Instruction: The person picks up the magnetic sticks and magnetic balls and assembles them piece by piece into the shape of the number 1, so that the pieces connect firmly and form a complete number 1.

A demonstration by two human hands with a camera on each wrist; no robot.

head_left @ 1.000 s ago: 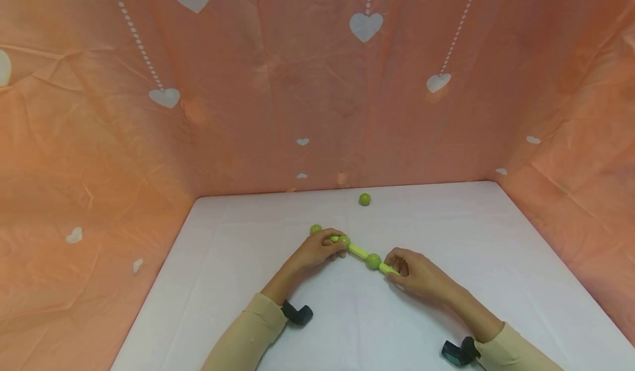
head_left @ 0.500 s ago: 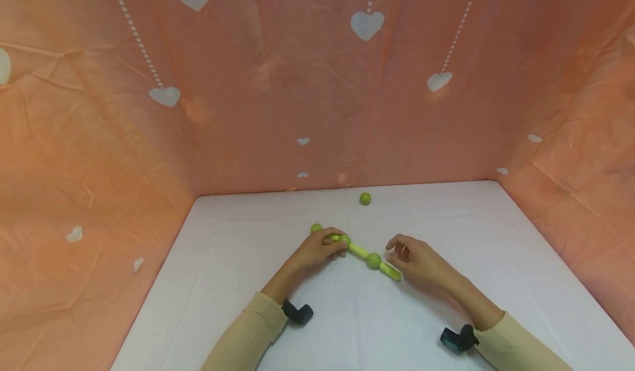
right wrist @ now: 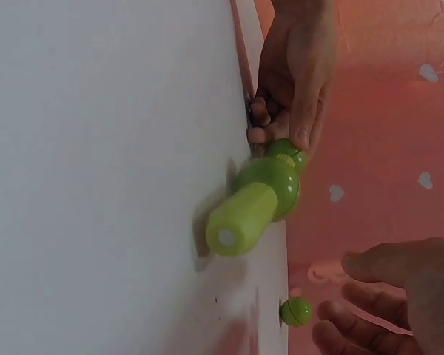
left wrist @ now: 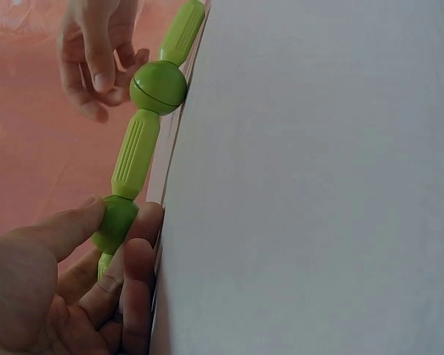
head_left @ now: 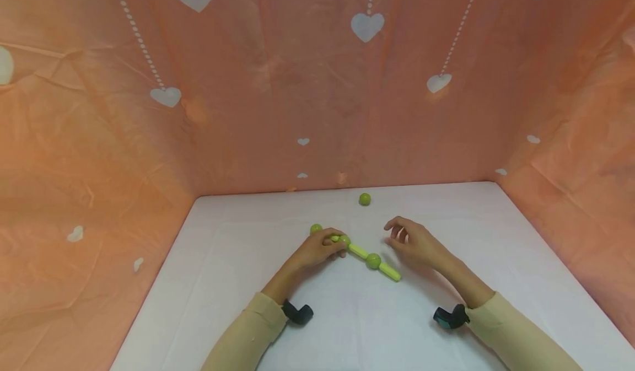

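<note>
A chain of green balls and lime-green ridged rods, like magnetic building pieces, slants over the table (head_left: 357, 327) in the head view. My left hand (head_left: 316, 248) pinches one ball (left wrist: 117, 222) of it between thumb and fingers. Beyond those fingers the chain's far-left ball (head_left: 316, 228) shows. From the pinched ball a rod (left wrist: 135, 155) leads to another ball (head_left: 373, 261), then an end rod (head_left: 390, 272) with a pale round spot on its tip. My right hand (head_left: 418, 244) holds nothing; its fingers are loosely bent, above and right of the chain.
A loose green ball (head_left: 365, 199) lies near the table's back edge, farther back than both hands. Orange sheeting with white hearts (head_left: 367, 27) walls the back and both sides. Dark wrist cameras (head_left: 297, 312) sit on both forearms.
My right hand has let go of the end rod and moved away from it, toward the back of the table. The left hand and the chain have stayed in place.
</note>
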